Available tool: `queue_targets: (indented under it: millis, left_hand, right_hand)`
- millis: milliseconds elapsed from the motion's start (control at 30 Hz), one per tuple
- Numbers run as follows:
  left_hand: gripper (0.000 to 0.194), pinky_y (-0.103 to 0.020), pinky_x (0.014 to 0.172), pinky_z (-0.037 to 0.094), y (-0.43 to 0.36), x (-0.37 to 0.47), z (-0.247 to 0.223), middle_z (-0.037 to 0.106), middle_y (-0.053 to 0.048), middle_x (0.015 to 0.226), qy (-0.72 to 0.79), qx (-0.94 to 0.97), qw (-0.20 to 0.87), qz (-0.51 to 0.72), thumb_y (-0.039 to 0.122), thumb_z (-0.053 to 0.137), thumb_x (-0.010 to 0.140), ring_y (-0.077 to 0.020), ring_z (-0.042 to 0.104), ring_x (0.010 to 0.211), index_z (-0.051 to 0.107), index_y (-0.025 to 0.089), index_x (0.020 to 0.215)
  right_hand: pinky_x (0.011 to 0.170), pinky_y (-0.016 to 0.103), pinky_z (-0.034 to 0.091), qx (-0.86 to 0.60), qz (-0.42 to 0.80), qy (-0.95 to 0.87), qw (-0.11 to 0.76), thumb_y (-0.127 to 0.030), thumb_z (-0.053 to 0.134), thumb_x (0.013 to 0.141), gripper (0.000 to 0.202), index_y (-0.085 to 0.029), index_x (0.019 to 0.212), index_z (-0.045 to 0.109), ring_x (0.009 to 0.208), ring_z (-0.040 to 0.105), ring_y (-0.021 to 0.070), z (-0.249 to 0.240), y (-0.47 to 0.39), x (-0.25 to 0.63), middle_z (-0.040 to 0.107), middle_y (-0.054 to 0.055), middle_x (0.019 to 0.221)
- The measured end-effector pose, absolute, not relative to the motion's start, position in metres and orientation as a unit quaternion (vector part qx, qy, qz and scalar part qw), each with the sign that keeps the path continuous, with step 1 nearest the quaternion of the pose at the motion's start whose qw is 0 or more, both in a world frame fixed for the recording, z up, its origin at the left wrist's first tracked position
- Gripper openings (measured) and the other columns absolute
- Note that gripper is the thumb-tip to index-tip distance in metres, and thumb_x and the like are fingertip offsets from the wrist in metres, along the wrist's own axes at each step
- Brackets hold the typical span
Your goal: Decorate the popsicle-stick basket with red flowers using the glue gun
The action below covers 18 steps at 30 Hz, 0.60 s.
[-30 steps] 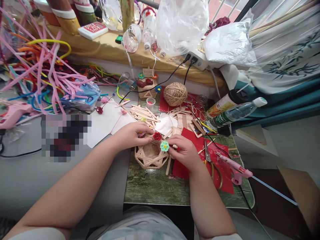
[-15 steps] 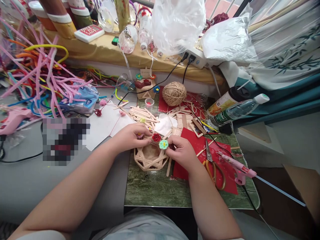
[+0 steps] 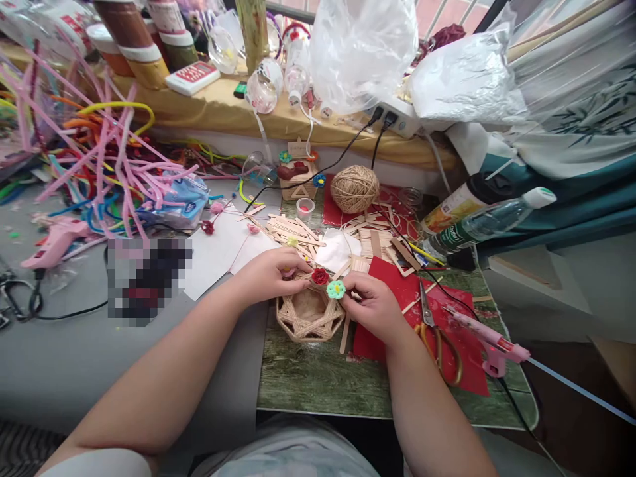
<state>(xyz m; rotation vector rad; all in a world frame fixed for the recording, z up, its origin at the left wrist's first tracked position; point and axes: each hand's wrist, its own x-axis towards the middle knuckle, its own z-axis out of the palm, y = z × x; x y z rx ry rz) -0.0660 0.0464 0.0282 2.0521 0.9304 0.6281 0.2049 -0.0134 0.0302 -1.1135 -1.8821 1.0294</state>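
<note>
Basket [image 3: 309, 330]: faceted, twine-wound; scalloped mint flower [image 3: 336, 289] in right grip [image 3: 373, 306].

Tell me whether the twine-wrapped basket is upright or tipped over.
Upright: the basket has its open top facing up, hollow inside showing, with the left hand and right hand near its rim.

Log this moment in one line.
left hand: at basket; right hand: grip on green flower; red flower: beside green flower; scissors: on red paper
</note>
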Motion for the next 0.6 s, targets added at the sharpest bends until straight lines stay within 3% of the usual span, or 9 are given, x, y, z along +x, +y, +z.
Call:
queue_targets:
  millis: [167,300,367,467,600]
  left_hand:
    - [0.029,-0.03,0.078,0.047,0.045,-0.067,0.03,0.071,-0.003,0.093,0.372,0.811,0.381,0.242,0.041,0.074,0.091,-0.018,0.062,0.085,0.079,0.021,0.111]
    - [0.048,-0.03,0.083,0.051,0.047,-0.08,0.04,0.076,-0.005,0.116,0.395,0.789,0.409,0.232,0.05,0.078,0.088,-0.0211,0.068,0.1,0.073,0.024,0.128]
    - [0.05,-0.029,0.079,0.052,0.05,-0.089,0.043,0.076,-0.006,0.116,0.415,0.765,0.436,0.23,0.052,0.075,0.09,-0.0212,0.069,0.1,0.071,0.024,0.132]
    - [0.047,-0.028,0.074,0.053,0.054,-0.098,0.041,0.077,-0.006,0.106,0.426,0.724,0.496,0.218,0.052,0.074,0.092,-0.0202,0.07,0.093,0.073,0.023,0.128]
    - [0.036,-0.031,0.081,0.056,0.057,-0.099,0.035,0.077,-0.008,0.098,0.381,0.665,0.589,0.256,0.045,0.081,0.087,-0.0194,0.071,0.09,0.076,0.017,0.11]
  right_hand:
    - [0.07,0.031,0.043,-0.453,0.401,-0.717,0.346,-0.016,0.065,0.093,0.012,-0.023,0.084,0.068,0.074,0.055,0.0177,0.03,-0.014,0.201,0.062,0.001,0.079]
    - [0.068,0.029,0.043,-0.458,0.424,-0.698,0.35,-0.014,0.064,0.092,0.012,-0.022,0.083,0.066,0.076,0.056,0.0174,0.027,-0.015,0.201,0.061,0.001,0.082]
    - [0.066,0.028,0.042,-0.46,0.436,-0.689,0.352,-0.015,0.063,0.092,0.011,-0.022,0.084,0.064,0.075,0.054,0.0164,0.024,-0.015,0.202,0.059,0.0,0.082]
    - [0.065,0.027,0.04,-0.457,0.426,-0.699,0.349,-0.013,0.064,0.091,0.012,-0.023,0.084,0.062,0.074,0.052,0.0155,0.022,-0.016,0.202,0.056,-0.001,0.081]
    - [0.067,0.028,0.04,-0.453,0.42,-0.703,0.351,-0.011,0.063,0.089,0.013,-0.023,0.084,0.062,0.075,0.052,0.0159,0.02,-0.017,0.2,0.056,-0.001,0.081]
